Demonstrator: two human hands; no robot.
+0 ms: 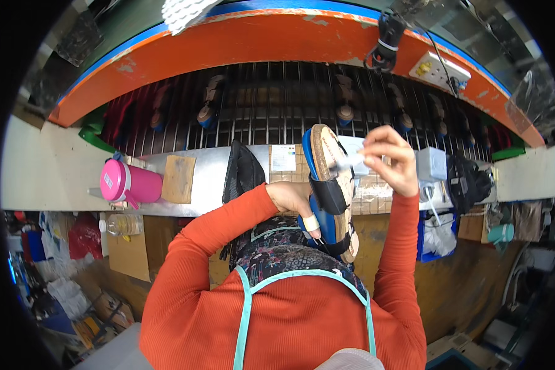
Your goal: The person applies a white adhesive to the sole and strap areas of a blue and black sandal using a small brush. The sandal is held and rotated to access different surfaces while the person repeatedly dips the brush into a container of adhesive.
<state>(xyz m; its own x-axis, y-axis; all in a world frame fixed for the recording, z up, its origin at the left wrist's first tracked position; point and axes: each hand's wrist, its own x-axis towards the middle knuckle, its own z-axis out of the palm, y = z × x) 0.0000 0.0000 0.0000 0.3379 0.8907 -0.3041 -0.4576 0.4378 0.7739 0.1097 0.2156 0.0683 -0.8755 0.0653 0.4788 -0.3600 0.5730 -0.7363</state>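
Observation:
A sandal (330, 196) with a tan footbed and black straps stands tilted upright in front of my body, on a blue shoe last (308, 151). My left hand (291, 198) grips it from the left side, with a pale wrap around one finger. On the other side, the fingers of my right hand (393, 159) are pinched on a small whitish thing (349, 161), too blurred to name. Its tip is at the footbed, just above the upper strap. Behind my right hand, a pale surface is partly covered.
Beyond the bench, a rack of metal rods (271, 105) carries several sandals under an orange beam (246, 46). A pink jug (145, 182) and brown cardboard (179, 179) sit left; a black mesh item (243, 169) lies nearer. At right are a white box (431, 164) and blue bin (422, 243).

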